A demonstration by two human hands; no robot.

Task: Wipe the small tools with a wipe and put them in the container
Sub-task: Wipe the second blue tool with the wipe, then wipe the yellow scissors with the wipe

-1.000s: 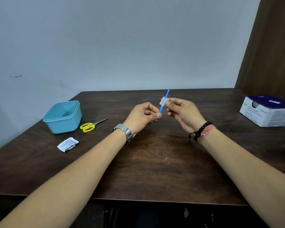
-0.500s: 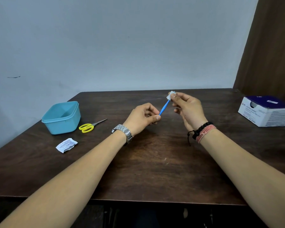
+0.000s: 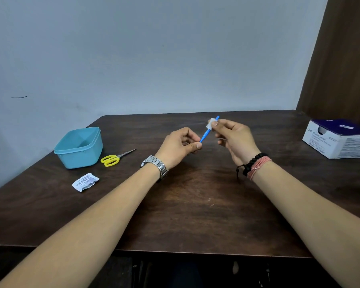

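A thin blue stick-like tool [image 3: 206, 134] is held above the table's middle, slanting up to the right. My left hand [image 3: 179, 146] pinches its lower end between thumb and forefinger. My right hand [image 3: 233, 138] pinches a small white wipe [image 3: 210, 123] around the tool close to its upper tip, which pokes out just above the wipe. The light blue container [image 3: 79, 147] stands open at the left of the table, and yellow-handled scissors [image 3: 113, 159] lie beside it on the right.
A torn white wipe packet [image 3: 85, 182] lies in front of the container. A white and dark blue box [image 3: 339, 138] sits at the right edge of the dark wooden table [image 3: 195, 204]. A wall rises behind the table.
My right hand has slid the wipe up along the blue tool from near its lower part to near its upper tip. The left hand kept its hold on the lower end.
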